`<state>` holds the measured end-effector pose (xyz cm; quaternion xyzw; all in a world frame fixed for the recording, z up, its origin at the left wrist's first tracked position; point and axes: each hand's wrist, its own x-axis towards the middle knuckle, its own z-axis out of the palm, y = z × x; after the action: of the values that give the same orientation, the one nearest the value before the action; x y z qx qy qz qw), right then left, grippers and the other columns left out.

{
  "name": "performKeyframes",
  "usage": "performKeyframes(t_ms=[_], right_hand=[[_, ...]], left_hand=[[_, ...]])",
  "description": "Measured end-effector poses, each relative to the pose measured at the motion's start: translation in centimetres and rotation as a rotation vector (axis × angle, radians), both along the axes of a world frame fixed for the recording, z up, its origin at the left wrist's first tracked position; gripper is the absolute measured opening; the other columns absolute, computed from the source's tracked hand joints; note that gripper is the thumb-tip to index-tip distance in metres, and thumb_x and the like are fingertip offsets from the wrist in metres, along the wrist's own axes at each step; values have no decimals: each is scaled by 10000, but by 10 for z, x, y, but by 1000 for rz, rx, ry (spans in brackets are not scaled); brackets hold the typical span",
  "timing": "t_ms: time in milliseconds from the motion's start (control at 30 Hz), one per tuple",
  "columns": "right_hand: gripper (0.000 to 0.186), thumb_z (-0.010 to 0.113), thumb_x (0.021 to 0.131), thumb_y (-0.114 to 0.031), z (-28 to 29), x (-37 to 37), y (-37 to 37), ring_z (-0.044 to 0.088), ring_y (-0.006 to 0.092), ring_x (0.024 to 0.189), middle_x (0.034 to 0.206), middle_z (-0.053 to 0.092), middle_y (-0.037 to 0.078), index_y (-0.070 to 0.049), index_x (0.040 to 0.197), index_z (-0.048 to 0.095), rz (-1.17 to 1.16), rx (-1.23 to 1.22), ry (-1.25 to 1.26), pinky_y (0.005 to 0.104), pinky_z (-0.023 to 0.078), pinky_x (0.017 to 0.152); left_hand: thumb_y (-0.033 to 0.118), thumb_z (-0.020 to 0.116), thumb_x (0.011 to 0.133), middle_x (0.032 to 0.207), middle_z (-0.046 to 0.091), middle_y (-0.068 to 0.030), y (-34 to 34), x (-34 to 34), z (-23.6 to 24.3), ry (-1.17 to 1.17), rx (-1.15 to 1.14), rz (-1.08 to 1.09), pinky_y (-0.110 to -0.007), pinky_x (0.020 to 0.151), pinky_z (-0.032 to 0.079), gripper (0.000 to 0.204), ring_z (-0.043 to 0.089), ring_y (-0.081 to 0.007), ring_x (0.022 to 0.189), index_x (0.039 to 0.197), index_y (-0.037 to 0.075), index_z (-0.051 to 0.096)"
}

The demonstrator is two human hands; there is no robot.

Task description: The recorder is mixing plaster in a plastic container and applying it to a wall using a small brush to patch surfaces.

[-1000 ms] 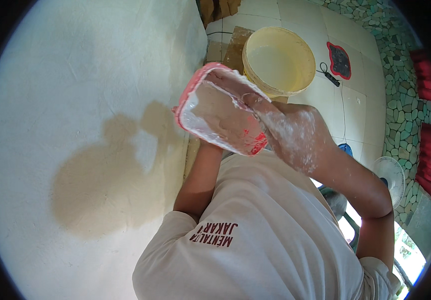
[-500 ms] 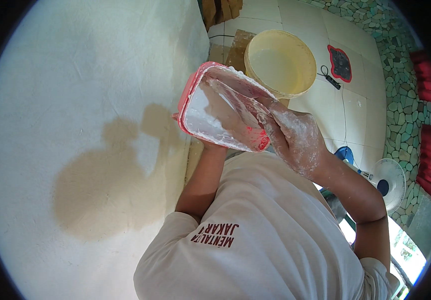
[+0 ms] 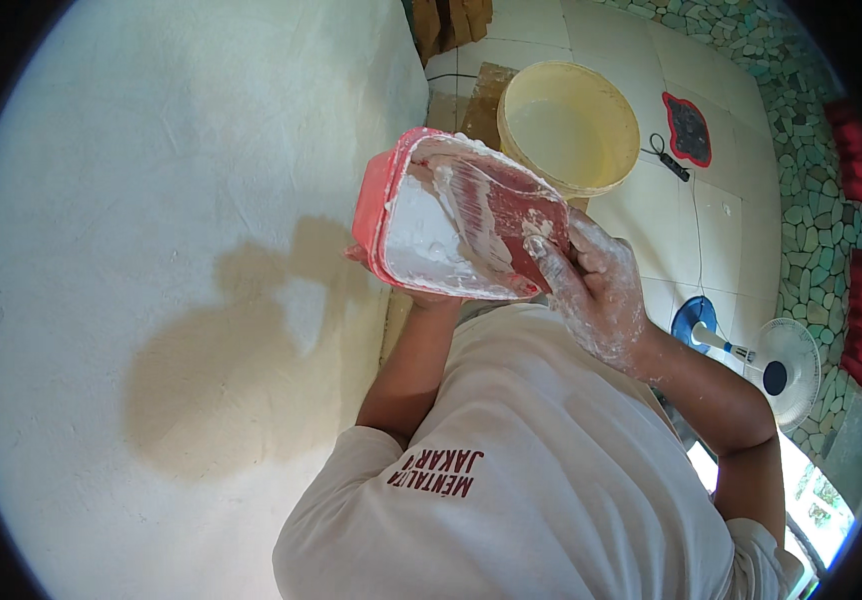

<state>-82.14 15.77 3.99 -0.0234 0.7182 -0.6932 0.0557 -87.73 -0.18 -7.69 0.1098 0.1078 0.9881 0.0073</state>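
A pinkish-red plastic tub [image 3: 375,200] is held tilted in front of my chest, its rim crusted with white paste. My left hand [image 3: 435,299] grips it from beneath, mostly hidden by the tub, with a fingertip showing at its left side. Smooth white putty [image 3: 423,235] lies inside. My right hand [image 3: 603,295], smeared with dried white, pinches a thin, flat, reddish scraper [image 3: 521,210] between thumb and fingers. The thumb presses on its near face, and the blade reaches into the tub. Streaks of putty coat the blade.
A pale wall [image 3: 171,150] stands close on my left, bearing my shadow. Beyond the tub, a large cream bucket [image 3: 571,185] holds cloudy liquid. On the tiled floor are a power strip [image 3: 673,167], its cord, and a red-edged dark mat [image 3: 689,130]. A fan [image 3: 789,370] stands at right.
The scraper has turned so more of its streaked face shows, and my right hand has shifted slightly down, its thumb now visible on the blade. The putty inside shows more fully.
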Motion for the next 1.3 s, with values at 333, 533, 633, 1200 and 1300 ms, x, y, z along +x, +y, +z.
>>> performKeyframes(t_ms=[333,533,633,1200,1300], right_hand=[[206,530,954,0,-9,21,3,500,90,651,847,627,109,45,1153,562,64,163,169,235,441,585],[233,523,960,0,1,23,-8,533,57,650,909,672,73,39,1184,572,110,97,116,209,436,565],[230,530,956,-2,2,24,-7,552,71,650,886,674,84,43,1178,571,119,46,111,210,447,579],[329,584,844,69,48,12,-4,648,363,691,908,651,192,13,1168,559,431,536,322,408,514,597],[241,575,843,64,40,4,-10,615,395,661,780,615,195,3,1076,567,384,651,413,417,491,576]], left_hand=[[836,484,732,1455,398,-133,-3,8,-27,-3,2,-10,-538,1090,353,1011,400,-343,1325,1444,130,350],[828,479,742,1450,404,-133,-10,21,-42,-7,1,11,-536,1087,357,997,406,-341,1320,1441,130,354],[824,477,746,1448,407,-133,-9,22,-48,-4,3,7,-534,1086,359,989,409,-340,1318,1440,129,356],[802,463,773,1434,423,-134,-23,25,-83,21,28,-61,-528,1078,369,948,427,-335,1304,1433,128,366],[798,460,778,1431,426,-134,-22,35,-88,20,27,-75,-527,1077,370,941,430,-334,1302,1432,128,368]])
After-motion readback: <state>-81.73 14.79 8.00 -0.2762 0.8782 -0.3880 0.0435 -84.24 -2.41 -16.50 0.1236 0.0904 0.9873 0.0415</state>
